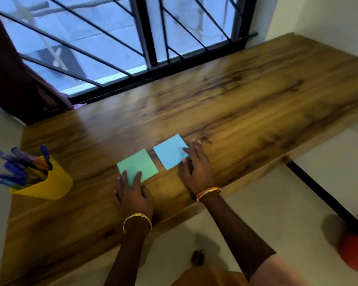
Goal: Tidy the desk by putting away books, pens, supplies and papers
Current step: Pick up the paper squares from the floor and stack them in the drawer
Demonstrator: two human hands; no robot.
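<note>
Paper squares lie side by side at the frame's centre on the desk: green paper under the left hand, blue paper under the right hand, both hands flat with fingers straight. Thin sheets may resist lifting, so fingertips could slide or crease them. A yellow cup of what seem to be pens stands at left.

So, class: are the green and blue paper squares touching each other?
Apart. The head view shows bare wood between the green square and the blue square.

Wooden desk bears green pad, blue pad, pen cup.
</note>
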